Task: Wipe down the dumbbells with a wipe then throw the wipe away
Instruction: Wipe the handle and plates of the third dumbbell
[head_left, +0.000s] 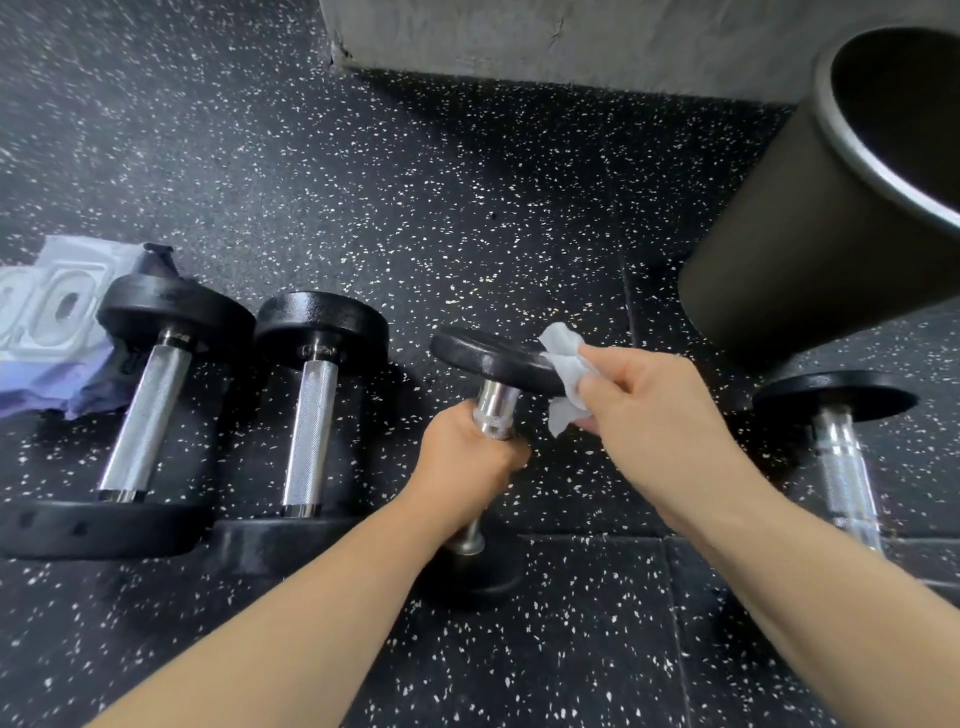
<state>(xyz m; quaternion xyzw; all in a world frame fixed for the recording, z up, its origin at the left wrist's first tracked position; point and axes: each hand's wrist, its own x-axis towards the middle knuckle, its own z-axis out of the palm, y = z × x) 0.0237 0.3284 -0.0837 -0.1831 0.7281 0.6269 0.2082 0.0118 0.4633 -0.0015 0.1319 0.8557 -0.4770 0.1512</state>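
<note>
Several black dumbbells with chrome handles lie on the speckled rubber floor. My left hand (467, 462) grips the handle of the middle dumbbell (488, 358) and holds it tilted, its far head raised off the floor. My right hand (649, 410) pinches a crumpled white wipe (566, 374) against the right edge of that raised head. Two dumbbells lie to the left, the leftmost dumbbell (150, 410) and a second dumbbell (311, 410) beside it. Another dumbbell (841, 441) lies at the right, partly hidden behind my right forearm.
A black trash bin (810, 228) with an open mouth stands at the upper right, close behind the right dumbbell. A wipe packet (52, 322) lies at the far left behind the leftmost dumbbell. A grey concrete base (545, 41) runs along the top.
</note>
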